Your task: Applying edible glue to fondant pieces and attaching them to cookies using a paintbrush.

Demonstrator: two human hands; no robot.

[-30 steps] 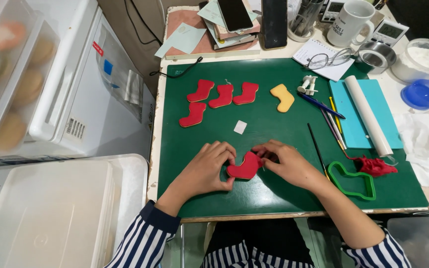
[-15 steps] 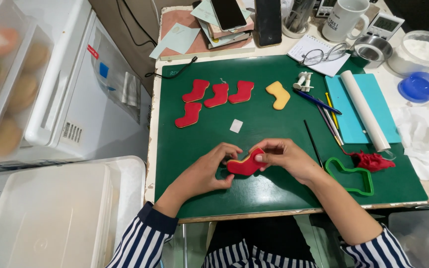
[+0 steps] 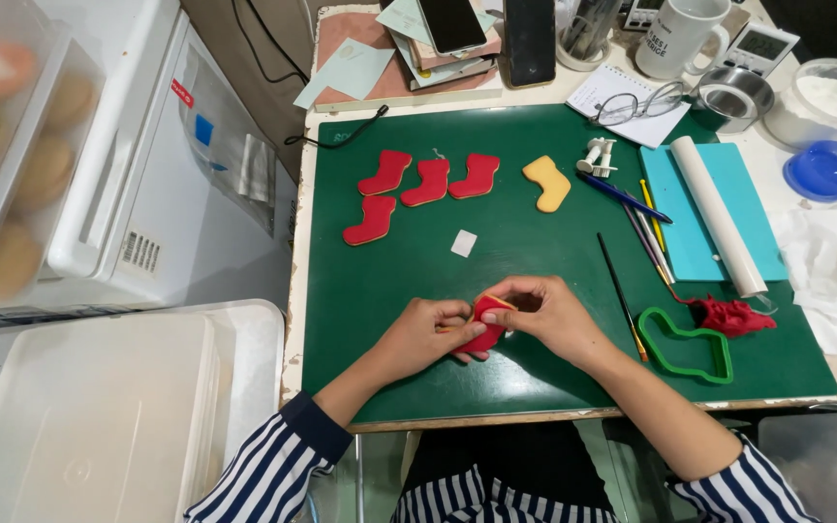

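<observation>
While we held the red stocking cookie (image 3: 483, 323) between both hands just above the green mat (image 3: 535, 242), near its front edge, our left hand (image 3: 423, 337) pinched one side with the fingers curled close and our right hand (image 3: 546, 312) closed around the other, thumb and forefinger pressing along its upper edge. The cookie was tilted up off the mat, a sliver of pale biscuit showing under the red covering. We judged that we were smoothing or trimming the red layer around the rim. Such work called for light, even pressure from the fingertips and a slow turn of the cookie, since a hard squeeze could dent the covering or snap the biscuit.

Four finished red stockings (image 3: 428, 181) lay at the back of the mat, well apart from our hands, with one bare yellow stocking (image 3: 547, 182) beside them. A small white square (image 3: 464, 243) sat between those and us. To our right lay the green stocking cutter (image 3: 685, 344), a lump of red scraps (image 3: 733, 316) touching it, a white rolling pin (image 3: 719, 215) on a blue sheet (image 3: 709, 203), and several thin tools (image 3: 643, 228).
</observation>
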